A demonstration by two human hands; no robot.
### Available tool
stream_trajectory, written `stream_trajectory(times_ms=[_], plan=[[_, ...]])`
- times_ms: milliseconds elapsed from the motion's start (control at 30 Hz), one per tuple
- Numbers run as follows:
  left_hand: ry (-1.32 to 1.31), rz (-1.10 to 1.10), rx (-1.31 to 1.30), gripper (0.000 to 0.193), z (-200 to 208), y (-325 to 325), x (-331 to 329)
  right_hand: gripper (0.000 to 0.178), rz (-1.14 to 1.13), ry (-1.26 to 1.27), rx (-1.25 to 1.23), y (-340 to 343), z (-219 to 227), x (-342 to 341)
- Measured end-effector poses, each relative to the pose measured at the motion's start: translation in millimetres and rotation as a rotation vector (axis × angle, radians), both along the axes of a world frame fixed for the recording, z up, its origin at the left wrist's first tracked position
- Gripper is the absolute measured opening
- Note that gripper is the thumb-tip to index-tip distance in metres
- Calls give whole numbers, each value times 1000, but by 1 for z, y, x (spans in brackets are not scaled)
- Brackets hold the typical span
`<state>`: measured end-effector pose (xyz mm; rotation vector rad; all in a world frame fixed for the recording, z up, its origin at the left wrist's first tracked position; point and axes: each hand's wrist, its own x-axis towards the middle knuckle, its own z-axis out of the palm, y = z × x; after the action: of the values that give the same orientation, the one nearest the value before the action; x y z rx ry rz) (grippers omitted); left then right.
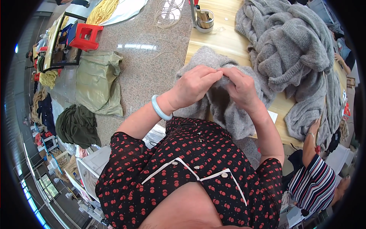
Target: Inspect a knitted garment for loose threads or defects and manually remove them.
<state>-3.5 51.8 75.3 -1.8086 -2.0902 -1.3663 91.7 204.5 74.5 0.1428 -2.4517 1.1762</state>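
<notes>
A grey knitted garment (209,57) hangs over the near edge of the wooden table, bunched up in front of my body. My left hand (195,84) pinches its fabric, thumb and fingers pressed together. Right beside it, my right hand (240,86) grips the same knit, so that the fingertips of both hands almost meet. Below the hands the cloth falls in loose folds around a dark hollow. Whether anything small sits between the fingertips is hidden.
A big heap of grey knitwear (293,45) covers the table's right side. At the far edge stands a cup of tools (205,20). A co-worker's arm (310,143) reaches onto the heap. Leftward on the floor are a red stool (87,36), an olive sack (100,82) and dark green cloth (77,126).
</notes>
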Motion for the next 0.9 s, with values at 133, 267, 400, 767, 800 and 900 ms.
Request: stream_trajectory(times_ms=[133, 267, 400, 767, 800, 900], plan=[[-104, -77, -103, 25, 6, -3, -5, 40, 4, -69, -107, -1, 1, 0], [-216, -116, -115, 22, 7, -3, -9, 30, 11, -140, -137, -1, 0, 2], [-249, -85, -91, 20, 4, -4, -7, 28, -13, -127, -127, -4, -2, 4], [-149, -167, -105, 22, 8, -10, -12, 32, 133, -25, 60, 0, 0, 6], [-151, -160, -102, 22, 9, -10, -13, 32, 121, -46, 64, 0, 0, 6], [-159, -159, -80, 19, 7, -8, -15, 31, 95, -2, 119, -3, 1, 6]])
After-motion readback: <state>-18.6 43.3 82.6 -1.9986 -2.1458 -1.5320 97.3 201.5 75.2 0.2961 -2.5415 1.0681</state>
